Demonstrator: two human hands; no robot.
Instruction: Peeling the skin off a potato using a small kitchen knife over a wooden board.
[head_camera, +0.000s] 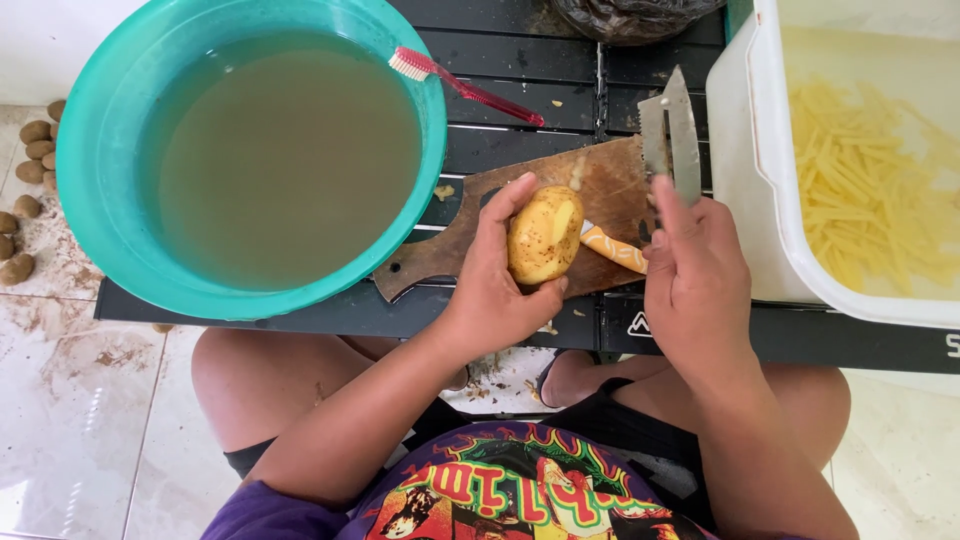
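My left hand (492, 285) grips a yellow-brown potato (543, 236), held upright over a worn wooden cutting board (600, 185). One patch near the potato's top is bare of skin. My right hand (695, 285) is shut on a metal peeler (671, 135), whose blade points away from me, just right of the potato. A curl of peel (614, 249) hangs between the potato and my right hand.
A teal basin (100, 170) of murky water sits at the left on a black slatted table (520, 100), a red toothbrush (468, 87) resting on its rim. A white tub (760, 180) of potato strips stands at the right. Unpeeled potatoes (25, 205) lie on the floor at far left.
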